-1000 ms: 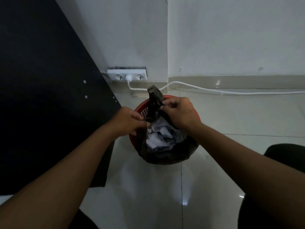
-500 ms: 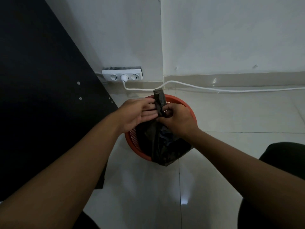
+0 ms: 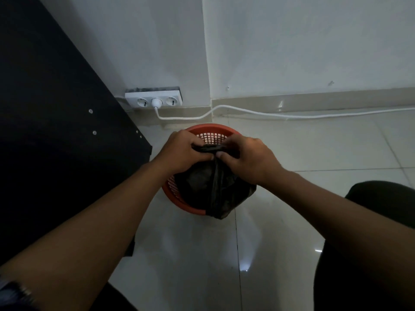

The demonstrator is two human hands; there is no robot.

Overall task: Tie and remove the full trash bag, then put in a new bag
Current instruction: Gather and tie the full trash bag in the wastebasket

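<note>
A black trash bag (image 3: 211,189) sits in a round orange mesh bin (image 3: 213,129) on the floor near the room's corner. The bag's top is gathered into a dark twisted strip that runs between my two hands above the bin. My left hand (image 3: 183,151) grips the left end of that strip. My right hand (image 3: 249,157) grips the right end, thumb pressing at the middle. The bag's mouth is closed, so its contents are hidden. Part of the bag hangs over the bin's near right rim.
A black furniture panel (image 3: 56,142) stands close on the left of the bin. A white power strip (image 3: 153,100) lies against the wall with a white cable (image 3: 269,114) running right along the skirting. A dark rounded shape (image 3: 381,198) sits at the right edge. Glossy tiles lie in front.
The bag's open top with white paper showing has been gathered shut. The upright strip of bag now lies sideways, pulled between both hands. The view has shifted slightly.
</note>
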